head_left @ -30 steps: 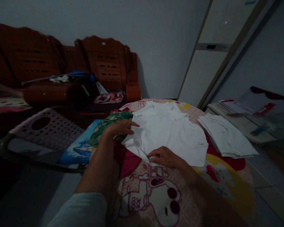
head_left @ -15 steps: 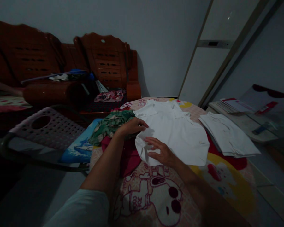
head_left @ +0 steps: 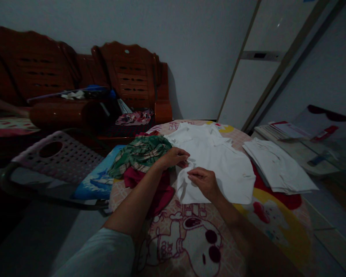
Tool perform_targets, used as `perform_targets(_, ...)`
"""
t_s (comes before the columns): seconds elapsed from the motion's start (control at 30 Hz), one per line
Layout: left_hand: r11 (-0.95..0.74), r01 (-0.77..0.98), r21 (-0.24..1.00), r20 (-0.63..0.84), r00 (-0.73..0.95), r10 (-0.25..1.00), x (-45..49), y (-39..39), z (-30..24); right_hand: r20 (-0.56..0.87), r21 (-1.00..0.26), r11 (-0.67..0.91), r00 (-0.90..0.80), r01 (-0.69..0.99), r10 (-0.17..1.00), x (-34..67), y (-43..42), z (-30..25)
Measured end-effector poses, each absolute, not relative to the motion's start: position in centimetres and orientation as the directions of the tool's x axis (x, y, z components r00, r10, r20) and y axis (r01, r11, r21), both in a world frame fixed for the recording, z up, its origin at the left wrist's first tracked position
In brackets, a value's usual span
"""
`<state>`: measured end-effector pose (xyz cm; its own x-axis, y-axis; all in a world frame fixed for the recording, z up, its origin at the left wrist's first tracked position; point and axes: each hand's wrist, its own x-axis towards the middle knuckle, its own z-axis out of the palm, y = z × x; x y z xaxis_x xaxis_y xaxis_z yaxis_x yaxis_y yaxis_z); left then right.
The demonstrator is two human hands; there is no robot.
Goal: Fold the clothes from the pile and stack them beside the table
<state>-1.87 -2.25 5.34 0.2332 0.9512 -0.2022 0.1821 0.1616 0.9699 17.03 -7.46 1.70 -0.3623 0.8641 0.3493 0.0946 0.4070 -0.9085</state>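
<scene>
A white short-sleeved shirt point(head_left: 219, 163) lies flat in the middle of a soft blanket with a cartoon dog on it point(head_left: 190, 240). I cannot tell if a bed or a desk is under the blanket. The shirt's collar is at the far edge and its bottom hem is on the near side, so its long way runs straight away from the person. Its left side is folded in over the middle.

Both hands are at that folded left side, close together. The left hand point(head_left: 174, 157) comes in from the left, and its fingers point(head_left: 185, 155) are closed on a small bunch of the white cloth. The right hand point(head_left: 205, 181) rests on top of the shirt just beside it, and its fingers point(head_left: 193, 174) are pinched shut on the same fold. The rest of the shirt spreads to the right and away from both hands. Neither hand is nearer, since both touch it.

Just left of the shirt, under the left arm, sits a crumpled green checked cloth point(head_left: 141, 152) on top of a dark red cloth point(head_left: 161, 190). Near the right edge of the blanket lies a flat pile of folded white clothes point(head_left: 276, 167), apart from the shirt. Past it is a stack of papers point(head_left: 282, 130). Off the left edge are a blue picture cloth point(head_left: 95, 179) and a pale plastic seat full of little holes point(head_left: 60, 157). Brown wooden chairs point(head_left: 129, 80) stand by the far wall.
</scene>
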Motion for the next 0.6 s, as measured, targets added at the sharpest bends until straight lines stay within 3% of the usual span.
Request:
perform_targets(0.1,0.135,0.269,0.954,-0.202,0.239,0.950,-1.9,-2.3,5.4,0.211,-0.975,0.223,-0.246,0.019,0.946,17.5,-7.3,2.4)
perform_targets(0.17,0.069,0.436,0.897,-0.196,0.253,0.947,-2.2,-2.3,5.4,0.103,-0.994,0.094,-0.201,-0.055,0.974,17.6,-7.0,2.4)
perform_targets(0.23,-0.019,0.669,0.743,-0.185,0.233,0.955,-2.6,-2.3,5.3,-0.021,-0.995,-0.041,-0.211,-0.095,0.977,17.6,-6.8,1.9)
perform_targets(0.3,-0.070,0.857,0.511,-0.115,0.148,0.982,-2.8,-2.1,5.4,-0.129,-0.985,-0.152,-0.244,-0.079,0.961,17.5,-6.5,1.1)
perform_targets(0.37,-0.038,0.945,0.326,0.032,0.029,0.999,-3.1,-1.6,5.6,-0.181,-0.979,-0.200,-0.268,-0.048,0.946,17.4,-6.2,0.3)
perform_targets(0.47,0.021,0.974,0.227,0.247,-0.078,0.966,-3.5,0.1,6.0,-0.179,-0.980,-0.196,-0.293,-0.029,0.939,17.4,-5.7,-0.5)
perform_targets(0.53,0.006,0.985,0.172,0.277,-0.054,0.959,-4.0,1.8,6.2,-0.172,-0.981,-0.190,-0.309,-0.027,0.935,17.4,-5.5,-0.8)
perform_targets(0.6,-0.068,0.993,0.101,0.192,0.047,0.980,-4.5,3.8,6.1,-0.170,-0.982,-0.188,-0.313,-0.025,0.934,17.5,-5.4,-0.9)
